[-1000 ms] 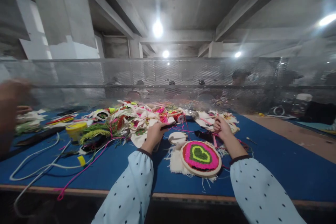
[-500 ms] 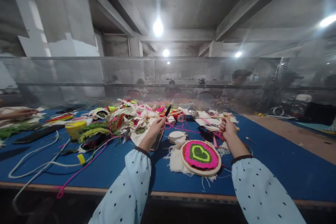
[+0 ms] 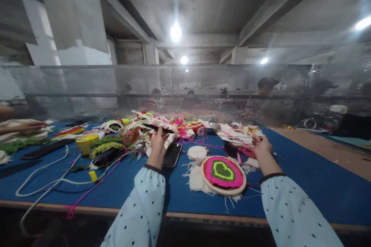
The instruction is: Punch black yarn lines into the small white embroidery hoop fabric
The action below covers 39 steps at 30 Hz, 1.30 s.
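Observation:
My left hand (image 3: 158, 141) is closed around a slim black punch needle (image 3: 150, 126), which lies nearly level and points left. A dark strand of yarn (image 3: 214, 136) runs taut from there across to my right hand (image 3: 262, 144), whose fingers pinch its other end. Below and between the hands, a round embroidery hoop (image 3: 203, 179) lies on the blue table, its fabric frayed at the edges. Worked in it is a green heart (image 3: 223, 171) on pink with a red border. A smaller hoop (image 3: 197, 152) with pale cloth rests just behind it.
A phone (image 3: 172, 156) lies beside my left wrist. Left of it are a yellow tub (image 3: 86, 144), a white cable (image 3: 55, 179) and pink yarn (image 3: 95, 185). Worked cloths (image 3: 142, 131) heap at the back before a perforated metal screen (image 3: 185, 85). Another person's hand (image 3: 31, 126) is at far left.
My left hand has moved left and down, and the punch needle has swung from upright to nearly level. My right hand has shifted right and slightly down, drawing the yarn longer between them.

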### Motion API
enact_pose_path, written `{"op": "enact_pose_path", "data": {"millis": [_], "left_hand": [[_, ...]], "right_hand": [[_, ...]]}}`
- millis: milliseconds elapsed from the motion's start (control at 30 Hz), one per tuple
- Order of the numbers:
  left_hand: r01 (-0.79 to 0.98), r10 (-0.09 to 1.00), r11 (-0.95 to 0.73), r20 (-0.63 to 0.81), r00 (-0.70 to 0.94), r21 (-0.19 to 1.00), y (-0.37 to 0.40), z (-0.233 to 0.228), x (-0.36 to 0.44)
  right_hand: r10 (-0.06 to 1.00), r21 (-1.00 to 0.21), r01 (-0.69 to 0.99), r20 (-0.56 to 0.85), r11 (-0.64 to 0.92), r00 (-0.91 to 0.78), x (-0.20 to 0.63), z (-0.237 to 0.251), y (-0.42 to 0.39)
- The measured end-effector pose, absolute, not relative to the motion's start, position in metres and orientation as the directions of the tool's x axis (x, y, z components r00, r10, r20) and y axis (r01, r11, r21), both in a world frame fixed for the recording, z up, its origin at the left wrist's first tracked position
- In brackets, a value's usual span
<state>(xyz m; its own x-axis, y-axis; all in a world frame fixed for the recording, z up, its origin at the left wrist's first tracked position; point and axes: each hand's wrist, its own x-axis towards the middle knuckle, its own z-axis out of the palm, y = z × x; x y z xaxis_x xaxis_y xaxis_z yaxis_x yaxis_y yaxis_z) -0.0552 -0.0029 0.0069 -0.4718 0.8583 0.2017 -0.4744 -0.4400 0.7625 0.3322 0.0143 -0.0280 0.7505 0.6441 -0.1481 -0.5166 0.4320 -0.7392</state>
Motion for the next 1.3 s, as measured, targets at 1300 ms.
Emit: {"op": "enact_pose_path", "data": {"millis": [1300], "left_hand": [[0.755, 0.665, -0.608, 0.678, 0.314, 0.246, -0.021, -0.014, -0.015]], "right_hand": [[0.811, -0.975, -0.194, 0.025, -0.109, -0.585, 0.205, -0.020, -0.043]]}}
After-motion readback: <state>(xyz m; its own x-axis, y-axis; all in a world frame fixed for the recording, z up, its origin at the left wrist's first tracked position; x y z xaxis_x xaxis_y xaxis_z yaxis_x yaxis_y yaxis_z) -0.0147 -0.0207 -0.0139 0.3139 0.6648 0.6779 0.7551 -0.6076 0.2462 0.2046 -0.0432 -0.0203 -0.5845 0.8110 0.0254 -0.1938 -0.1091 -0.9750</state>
